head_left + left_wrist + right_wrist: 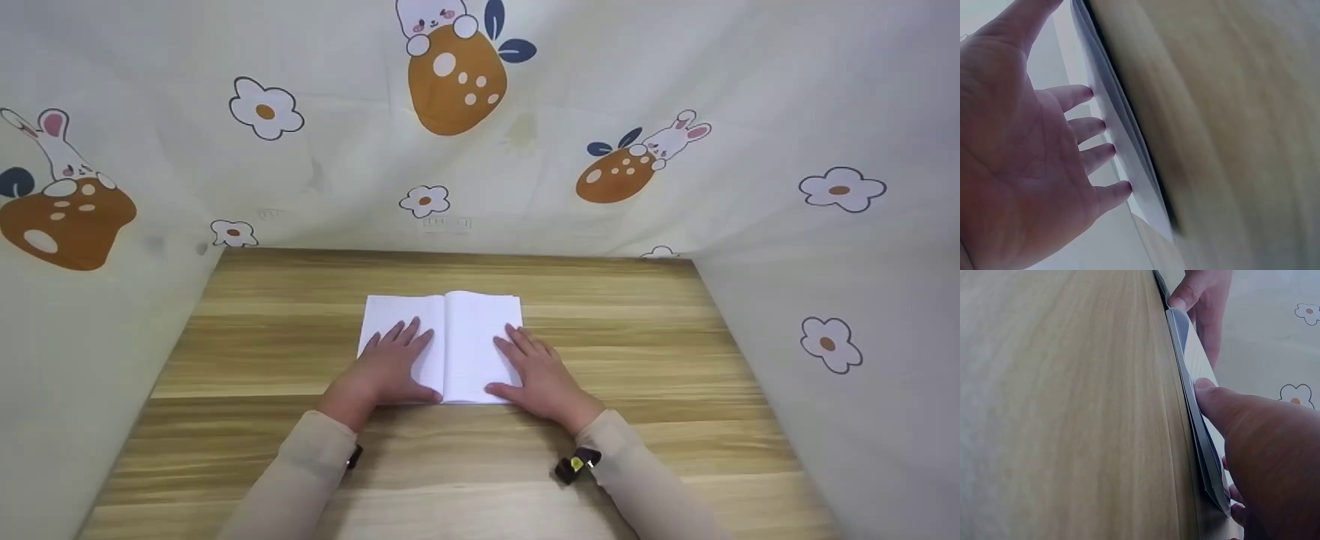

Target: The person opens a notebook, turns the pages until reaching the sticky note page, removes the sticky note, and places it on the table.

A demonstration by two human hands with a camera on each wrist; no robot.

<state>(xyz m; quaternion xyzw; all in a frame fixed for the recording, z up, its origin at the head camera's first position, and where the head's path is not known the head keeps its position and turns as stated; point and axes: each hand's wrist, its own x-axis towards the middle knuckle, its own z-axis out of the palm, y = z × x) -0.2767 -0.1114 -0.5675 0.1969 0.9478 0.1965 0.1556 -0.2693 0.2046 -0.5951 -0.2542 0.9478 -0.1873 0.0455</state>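
Observation:
An open notebook with white pages lies flat on the wooden table, its spine running away from the person. On the left page rests my left hand, fingers spread and thumb near the bottom of the fold. My right hand lies over the right page's outer edge, with the thumb and fingers spread on the paper. From the left wrist, the left palm shows with fingertips touching the page. In the right wrist view, the right thumb presses the page near the notebook's lower edge.
The wooden table extends around the notebook on all sides. A pale curtain printed with rabbits, fruit and flowers hangs behind the table and along both sides. Small dark devices, one of them a wrist camera, are worn at the sleeves.

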